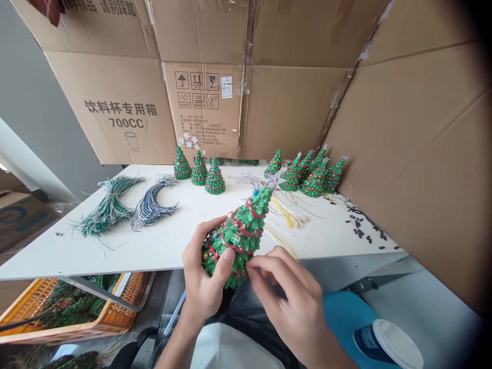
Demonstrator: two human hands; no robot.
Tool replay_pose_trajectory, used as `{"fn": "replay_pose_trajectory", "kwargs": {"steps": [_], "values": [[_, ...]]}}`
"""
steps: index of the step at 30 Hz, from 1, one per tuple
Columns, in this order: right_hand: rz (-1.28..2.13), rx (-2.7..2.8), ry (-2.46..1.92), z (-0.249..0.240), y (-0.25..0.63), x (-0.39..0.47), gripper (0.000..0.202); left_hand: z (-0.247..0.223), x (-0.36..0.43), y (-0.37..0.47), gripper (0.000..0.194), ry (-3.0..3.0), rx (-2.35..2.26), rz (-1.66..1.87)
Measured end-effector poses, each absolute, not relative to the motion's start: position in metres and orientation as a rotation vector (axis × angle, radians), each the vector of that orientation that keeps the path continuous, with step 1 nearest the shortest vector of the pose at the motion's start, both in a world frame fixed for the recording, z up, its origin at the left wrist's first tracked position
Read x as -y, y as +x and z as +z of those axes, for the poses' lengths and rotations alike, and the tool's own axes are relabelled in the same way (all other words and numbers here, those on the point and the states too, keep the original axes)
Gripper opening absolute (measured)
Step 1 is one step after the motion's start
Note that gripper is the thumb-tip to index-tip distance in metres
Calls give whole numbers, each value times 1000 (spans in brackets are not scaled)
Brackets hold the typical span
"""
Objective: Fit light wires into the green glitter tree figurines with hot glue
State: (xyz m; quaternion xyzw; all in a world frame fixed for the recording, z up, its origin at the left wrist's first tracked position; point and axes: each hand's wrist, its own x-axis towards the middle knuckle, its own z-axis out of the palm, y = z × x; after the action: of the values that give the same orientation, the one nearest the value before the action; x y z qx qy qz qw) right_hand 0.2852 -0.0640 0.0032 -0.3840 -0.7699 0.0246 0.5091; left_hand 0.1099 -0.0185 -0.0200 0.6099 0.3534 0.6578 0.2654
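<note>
A small green Christmas tree figurine (246,225) with red garlands, coloured ornaments and a pale star on top is held tilted, its tip leaning up to the right. My left hand (207,266) is wrapped round its left side, thumb across the front. At the lower right edge of the tree, the thumb and forefinger of my right hand (288,292) are pinched together. Whatever lies between those fingertips is too small or hidden to name. Just beyond the tree, yellow and white wires (288,210) lie on the white table (154,251).
Several similar trees stand at the back left (199,169) and back right (315,177). Green-white (109,205) and blue-white wire bundles (154,202) lie left. Small black pieces (359,225) are scattered right. Cardboard (292,113) walls the back. An orange crate (111,320) sits below.
</note>
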Motion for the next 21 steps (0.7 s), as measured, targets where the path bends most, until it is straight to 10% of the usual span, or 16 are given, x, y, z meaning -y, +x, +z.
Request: {"fn": "replay_pose_trajectory", "kwargs": {"steps": [21], "values": [[720, 1570, -782, 6, 290, 62, 18, -30, 10, 113, 31, 1335, -902, 1677]]}}
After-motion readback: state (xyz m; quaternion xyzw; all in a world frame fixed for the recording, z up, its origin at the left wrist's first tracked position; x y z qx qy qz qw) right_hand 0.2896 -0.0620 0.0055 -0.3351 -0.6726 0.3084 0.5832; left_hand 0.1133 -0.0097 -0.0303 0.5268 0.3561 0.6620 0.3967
